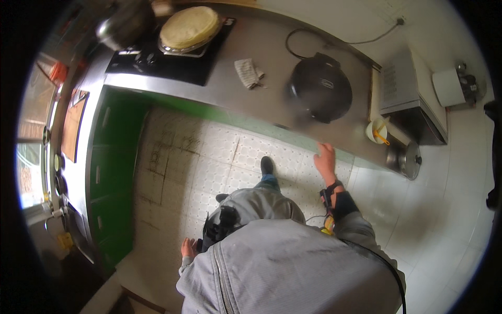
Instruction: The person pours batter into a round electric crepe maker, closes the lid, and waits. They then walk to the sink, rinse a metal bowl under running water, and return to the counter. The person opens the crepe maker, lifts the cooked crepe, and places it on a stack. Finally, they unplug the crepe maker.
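Observation:
My right hand (325, 160) is raised off the near edge of the steel counter, below a closed black electric griddle (321, 87); nothing shows in it, and its fingers look partly curled. Low at my side hangs my left hand (188, 247), small in view and with no object visible in it. Left of the griddle lies a crumpled, light-coloured cloth (248, 73). Farther left, a stack of thin round flatbreads (190, 27) rests on a clear plate on the black gas hob (157, 66). A white bowl (370, 132) with an orange-handled utensil stands right of the griddle.
A large metal pot (127, 25) is at the hob's left. On the right are a microwave oven (408, 98) and a pot with a glass lid (411, 160). Green cabinets (113, 172) and a wooden board (74, 127) line the left. The griddle's cord (368, 42) runs to the wall.

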The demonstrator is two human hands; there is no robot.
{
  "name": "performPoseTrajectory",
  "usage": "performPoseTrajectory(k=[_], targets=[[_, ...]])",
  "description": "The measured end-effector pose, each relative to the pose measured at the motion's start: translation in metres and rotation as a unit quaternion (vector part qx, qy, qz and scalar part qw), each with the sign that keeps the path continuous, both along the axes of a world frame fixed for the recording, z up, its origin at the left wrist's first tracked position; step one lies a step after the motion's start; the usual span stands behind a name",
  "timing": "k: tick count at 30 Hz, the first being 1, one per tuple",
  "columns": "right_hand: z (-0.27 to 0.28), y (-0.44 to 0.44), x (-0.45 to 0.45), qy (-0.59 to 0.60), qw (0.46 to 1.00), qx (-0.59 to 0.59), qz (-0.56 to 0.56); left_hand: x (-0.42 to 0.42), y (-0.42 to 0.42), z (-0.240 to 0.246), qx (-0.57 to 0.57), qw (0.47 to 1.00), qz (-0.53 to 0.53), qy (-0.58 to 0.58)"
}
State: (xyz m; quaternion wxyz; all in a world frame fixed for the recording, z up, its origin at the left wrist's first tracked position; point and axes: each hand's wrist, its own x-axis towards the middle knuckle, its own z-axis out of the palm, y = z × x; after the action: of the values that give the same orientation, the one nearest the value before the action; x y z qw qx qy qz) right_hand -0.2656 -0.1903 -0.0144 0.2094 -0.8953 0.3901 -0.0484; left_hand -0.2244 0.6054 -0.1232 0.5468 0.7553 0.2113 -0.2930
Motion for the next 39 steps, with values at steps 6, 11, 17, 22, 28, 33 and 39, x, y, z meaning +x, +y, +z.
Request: performPoseTrajectory(k=[6, 11, 17, 22, 28, 33, 39], targets=[[0.048, 0.169, 0.123, -0.152, 0.648, 0.745, -0.044, -0.052, 0.053, -0.013, -0.054, 0.946, 0.284, 0.146], [0.118, 0.309, 0.218, -0.086, 0.502, 0.858, 0.075, -0.113, 0.096, -0.017, -0.067, 0.895, 0.415, 0.152], [0.15, 0.442, 0.292, 0.036, 0.504, 0.855, 0.115, -0.198, 0.124, -0.027, -0.124, 0.823, 0.526, 0.172], [0.144, 0.544, 0.378, 0.107, 0.518, 0.834, 0.157, -0.214, 0.102, -0.035, -0.089, 0.743, 0.63, 0.208], [0.148, 0.676, 0.492, 0.21, 0.513, 0.807, 0.203, -0.173, 0.078, -0.009, -0.134, 0.665, 0.703, 0.211], [0.169, 0.811, 0.546, 0.278, 0.504, 0.779, 0.25, -0.149, 0.063, 0.046, -0.135, 0.584, 0.789, 0.138], [0.176, 0.952, 0.558, 0.336, 0.448, 0.771, 0.303, -0.168, 0.051, 0.062, -0.125, 0.544, 0.815, 0.154]])
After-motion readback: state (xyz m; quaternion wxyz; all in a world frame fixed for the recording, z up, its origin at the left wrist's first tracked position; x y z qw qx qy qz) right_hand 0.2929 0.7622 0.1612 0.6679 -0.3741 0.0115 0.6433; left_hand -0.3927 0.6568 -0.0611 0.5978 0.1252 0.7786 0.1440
